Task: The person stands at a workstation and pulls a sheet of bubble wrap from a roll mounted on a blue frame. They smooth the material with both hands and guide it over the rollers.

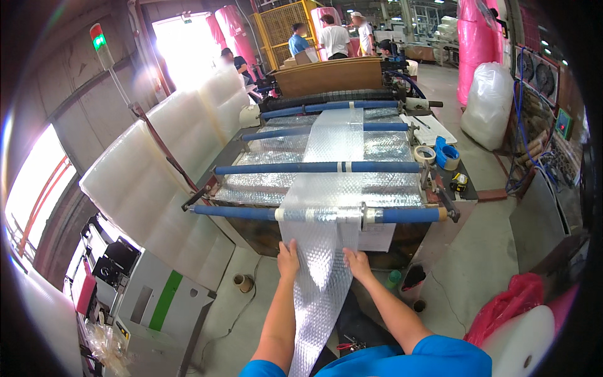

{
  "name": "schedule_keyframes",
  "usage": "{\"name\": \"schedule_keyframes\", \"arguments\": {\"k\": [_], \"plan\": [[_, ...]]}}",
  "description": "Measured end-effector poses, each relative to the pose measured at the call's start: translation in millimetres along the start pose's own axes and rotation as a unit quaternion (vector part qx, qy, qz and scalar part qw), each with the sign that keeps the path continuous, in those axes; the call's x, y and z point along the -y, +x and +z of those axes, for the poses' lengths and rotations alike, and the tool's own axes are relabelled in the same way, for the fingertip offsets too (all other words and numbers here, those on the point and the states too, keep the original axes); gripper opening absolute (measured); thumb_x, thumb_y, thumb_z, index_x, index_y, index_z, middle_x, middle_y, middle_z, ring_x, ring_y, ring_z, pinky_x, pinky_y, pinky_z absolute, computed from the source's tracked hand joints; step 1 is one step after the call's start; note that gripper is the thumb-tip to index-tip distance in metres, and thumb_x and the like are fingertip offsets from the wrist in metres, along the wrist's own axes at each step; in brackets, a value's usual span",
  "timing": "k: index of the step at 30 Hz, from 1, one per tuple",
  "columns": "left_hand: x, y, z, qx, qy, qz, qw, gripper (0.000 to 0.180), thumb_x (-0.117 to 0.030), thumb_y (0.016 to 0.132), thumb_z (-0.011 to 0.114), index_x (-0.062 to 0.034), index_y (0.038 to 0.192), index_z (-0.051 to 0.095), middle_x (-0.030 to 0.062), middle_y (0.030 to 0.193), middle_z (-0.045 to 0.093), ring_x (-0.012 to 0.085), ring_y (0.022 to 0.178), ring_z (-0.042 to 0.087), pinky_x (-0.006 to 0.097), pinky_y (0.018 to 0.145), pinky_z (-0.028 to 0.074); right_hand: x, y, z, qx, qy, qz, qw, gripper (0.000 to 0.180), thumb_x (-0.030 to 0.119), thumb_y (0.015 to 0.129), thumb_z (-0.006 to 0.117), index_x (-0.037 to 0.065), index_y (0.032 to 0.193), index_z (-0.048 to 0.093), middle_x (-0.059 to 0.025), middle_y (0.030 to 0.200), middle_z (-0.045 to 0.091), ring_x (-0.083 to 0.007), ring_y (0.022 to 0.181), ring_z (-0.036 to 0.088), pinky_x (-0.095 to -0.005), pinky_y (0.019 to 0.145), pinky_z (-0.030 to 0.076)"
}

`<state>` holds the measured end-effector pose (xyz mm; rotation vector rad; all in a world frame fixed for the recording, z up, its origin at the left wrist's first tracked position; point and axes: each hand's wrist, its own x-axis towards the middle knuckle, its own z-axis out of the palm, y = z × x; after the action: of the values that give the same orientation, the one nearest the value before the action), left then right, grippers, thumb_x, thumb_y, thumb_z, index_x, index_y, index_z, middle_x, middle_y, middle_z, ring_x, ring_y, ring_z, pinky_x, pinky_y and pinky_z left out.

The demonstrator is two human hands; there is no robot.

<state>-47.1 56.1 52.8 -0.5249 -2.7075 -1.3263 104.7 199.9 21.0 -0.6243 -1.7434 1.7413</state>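
A long strip of clear bubble wrap (321,270) runs down from the machine, over its front blue roller (402,215), and hangs toward my body. My left hand (288,259) grips the strip's left edge just below the roller. At the same height, my right hand (357,264) pinches the right edge. Between them the wrap is slightly bowed and shiny. Further back, the same strip lies across a second blue roller (264,168) and over silvery bubble sheeting (251,189) on the machine bed.
Tape rolls (424,154), a blue tape dispenser (446,154), a tape measure (459,182) and a clipboard (433,131) sit on the machine's right side. A grey cabinet (157,301) stands left. A cardboard core (243,283) is on the floor. Several people (335,39) are beyond the machine.
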Motion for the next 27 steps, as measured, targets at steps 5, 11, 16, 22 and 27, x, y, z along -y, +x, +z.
{"name": "schedule_keyframes", "arguments": {"k": [5, 11, 16, 22, 27], "plan": [[-42, 16, -26, -0.007, -0.015, -0.035, 0.999, 0.061, -0.057, 0.075, 0.042, -0.0027, 0.102, 0.043, 0.0232, 0.091, 0.055, 0.0389, 0.086, 0.052, 0.042, 0.072, 0.040, 18, 22, 3, -0.023, 0.032, 0.001, 0.999, 0.035, 0.035, 0.079, 0.055, 0.000, 0.072, 0.055, -0.0021, 0.061, 0.053, -0.0082, 0.051, 0.047, -0.0214, 0.048, 0.039], [-8, -15, -26, 0.009, 0.000, -0.073, 0.997, 0.069, -0.064, 0.065, 0.050, -0.0074, 0.104, 0.045, 0.0184, 0.092, 0.057, 0.0343, 0.089, 0.053, 0.040, 0.075, 0.040, 0, -18, 17, -0.085, -0.044, -0.008, 0.995, 0.037, 0.035, 0.075, 0.057, 0.001, 0.059, 0.055, -0.0039, 0.050, 0.051, -0.0116, 0.046, 0.048, -0.0262, 0.047, 0.038], [20, -72, -45, 0.024, -0.004, -0.138, 0.990, 0.065, -0.057, 0.062, 0.059, -0.0072, 0.103, 0.045, 0.0168, 0.089, 0.058, 0.0316, 0.080, 0.055, 0.038, 0.070, 0.041, 6, -98, 16, 0.011, -0.120, 0.095, 0.988, 0.035, 0.032, 0.078, 0.055, -0.002, 0.069, 0.059, -0.0050, 0.058, 0.056, -0.0099, 0.052, 0.051, -0.0251, 0.048, 0.039], [32, -59, -113, -0.001, 0.017, 0.028, 0.999, 0.045, -0.041, 0.068, 0.063, 0.0003, 0.080, 0.051, 0.0114, 0.061, 0.052, 0.0210, 0.060, 0.053, 0.033, 0.057, 0.041, 62, -134, 23, 0.117, 0.043, 0.094, 0.988, 0.042, 0.038, 0.082, 0.048, -0.002, 0.069, 0.055, -0.0071, 0.059, 0.055, -0.0117, 0.051, 0.052, -0.0246, 0.049, 0.042], [-37, -67, -154, 0.017, -0.161, -0.093, 0.982, 0.037, -0.035, 0.077, 0.055, 0.0015, 0.072, 0.053, 0.0087, 0.052, 0.050, 0.0152, 0.047, 0.047, 0.031, 0.051, 0.038, 111, -142, 24, 0.098, 0.091, 0.099, 0.986, 0.043, 0.041, 0.081, 0.049, 0.000, 0.068, 0.054, -0.0060, 0.060, 0.054, -0.0101, 0.053, 0.050, -0.0225, 0.050, 0.040]]}}
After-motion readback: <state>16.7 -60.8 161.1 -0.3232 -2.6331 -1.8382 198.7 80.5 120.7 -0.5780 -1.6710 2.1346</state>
